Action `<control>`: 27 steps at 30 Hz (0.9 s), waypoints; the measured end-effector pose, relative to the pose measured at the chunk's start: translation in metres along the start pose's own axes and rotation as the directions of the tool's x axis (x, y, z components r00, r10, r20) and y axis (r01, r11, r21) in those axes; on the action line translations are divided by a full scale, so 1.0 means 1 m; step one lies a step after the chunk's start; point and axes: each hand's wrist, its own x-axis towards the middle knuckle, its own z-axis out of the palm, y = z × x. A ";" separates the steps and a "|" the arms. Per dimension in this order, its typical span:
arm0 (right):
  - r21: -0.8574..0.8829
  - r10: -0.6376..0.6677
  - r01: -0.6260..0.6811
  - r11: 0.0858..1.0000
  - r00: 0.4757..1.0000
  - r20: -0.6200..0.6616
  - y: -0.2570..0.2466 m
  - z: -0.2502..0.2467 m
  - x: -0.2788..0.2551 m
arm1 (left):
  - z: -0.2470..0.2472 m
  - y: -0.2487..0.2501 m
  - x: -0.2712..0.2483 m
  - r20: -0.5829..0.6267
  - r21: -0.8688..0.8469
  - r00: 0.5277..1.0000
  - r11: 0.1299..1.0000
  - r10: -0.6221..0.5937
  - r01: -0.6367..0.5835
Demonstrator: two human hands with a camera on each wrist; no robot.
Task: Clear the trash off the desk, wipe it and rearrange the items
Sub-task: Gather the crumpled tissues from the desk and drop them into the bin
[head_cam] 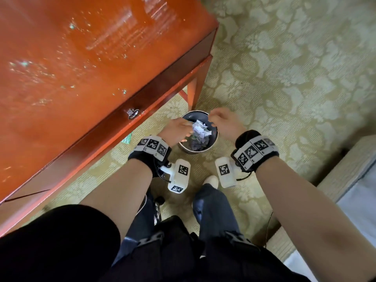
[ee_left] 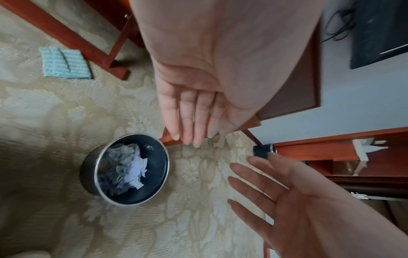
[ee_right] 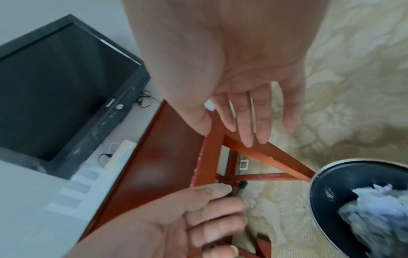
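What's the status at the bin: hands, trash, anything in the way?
Left hand open, nothing held; right hand open, empty. Crumpled paper in bin on carpet. Green cloth on floor by desk leg; path clear.

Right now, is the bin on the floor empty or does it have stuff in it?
It has stuff in it. Crumpled white paper lies inside the bin, well below its rim.

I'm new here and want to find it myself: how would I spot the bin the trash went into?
Start at the red-orange desk and follow its corner leg down to the patterned carpet. Beside that leg stands a small round metal bin, dark inside, holding crumpled white paper; nothing else on the floor is round and shiny.
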 end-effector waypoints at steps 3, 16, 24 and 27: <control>-0.147 -0.084 0.089 0.985 0.996 0.038 -0.030 -0.013 -0.025 | -0.014 0.031 -0.036 -0.048 0.110 0.996 0.992 0.070 -0.064; -0.569 -0.251 0.413 0.711 0.905 0.344 -0.159 -0.011 -0.098 | -0.099 0.101 -0.158 -0.085 0.594 0.964 0.789 0.253 -0.155; -0.639 -0.295 0.583 0.502 0.810 0.507 -0.238 0.046 -0.124 | -0.183 0.086 -0.201 -0.279 0.573 0.927 0.818 0.252 -0.050; -0.656 -0.286 0.594 0.465 0.802 0.524 -0.263 0.075 -0.127 | -0.216 0.073 -0.214 -0.327 0.565 0.915 0.825 0.236 -0.011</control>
